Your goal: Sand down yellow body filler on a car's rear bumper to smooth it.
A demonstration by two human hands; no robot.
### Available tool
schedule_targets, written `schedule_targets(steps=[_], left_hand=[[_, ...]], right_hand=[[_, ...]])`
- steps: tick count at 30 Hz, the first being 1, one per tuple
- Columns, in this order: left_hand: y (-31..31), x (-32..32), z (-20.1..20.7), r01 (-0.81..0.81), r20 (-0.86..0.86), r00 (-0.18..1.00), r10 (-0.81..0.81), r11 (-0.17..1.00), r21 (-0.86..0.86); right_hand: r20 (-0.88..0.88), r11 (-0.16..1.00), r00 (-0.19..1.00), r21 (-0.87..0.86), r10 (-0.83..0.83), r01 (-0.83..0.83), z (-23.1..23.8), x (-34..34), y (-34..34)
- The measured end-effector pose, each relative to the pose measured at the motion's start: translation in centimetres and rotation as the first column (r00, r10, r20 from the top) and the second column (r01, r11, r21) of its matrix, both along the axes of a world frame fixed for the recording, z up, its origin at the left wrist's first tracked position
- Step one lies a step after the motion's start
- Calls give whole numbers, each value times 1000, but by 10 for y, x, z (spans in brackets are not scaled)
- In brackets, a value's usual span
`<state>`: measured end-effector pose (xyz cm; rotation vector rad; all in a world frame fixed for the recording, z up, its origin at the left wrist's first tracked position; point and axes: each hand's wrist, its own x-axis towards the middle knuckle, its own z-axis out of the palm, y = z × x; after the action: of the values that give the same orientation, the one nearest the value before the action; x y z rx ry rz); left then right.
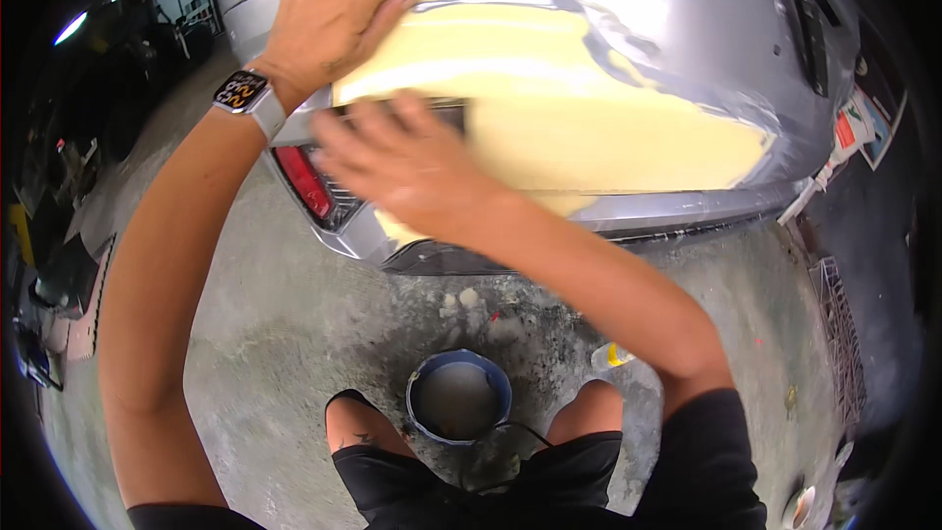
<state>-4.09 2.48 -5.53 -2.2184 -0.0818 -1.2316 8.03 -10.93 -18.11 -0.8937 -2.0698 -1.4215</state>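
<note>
A silver car body panel with a wide yellow filler patch point(549, 98) spreads out in front of me. My right hand point(407, 162), blurred by motion, presses a dark, flat sheet of sandpaper point(449, 115) onto the left part of the patch. Its fingers cover most of the sheet. Farther up, my left hand point(334, 20) is closed at the panel's left side, its fingertips bent against the yellow surface; anything inside them is hidden. A red tail light point(303, 181) sits just below my right fingers.
On the stained concrete floor, a blue bucket point(420, 373) of cloudy water stands between my legs. A bottle with a yellow label point(613, 355) lies to its right. A spray bottle point(852, 128) is by the car's right side, and a wire rack point(837, 334) is at the right.
</note>
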Motion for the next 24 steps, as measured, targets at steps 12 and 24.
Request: schedule_targets(steps=[12,24], left_hand=[[-23,-1,0,-107,-50,994,101,983,-148],[4,-7,-3,-149,-40,988,147,988,-43]], right_hand=[[-48,968,971,-106,-233,227,6,173,-133],[27,984,999,-172,-38,42,16,64,-45]])
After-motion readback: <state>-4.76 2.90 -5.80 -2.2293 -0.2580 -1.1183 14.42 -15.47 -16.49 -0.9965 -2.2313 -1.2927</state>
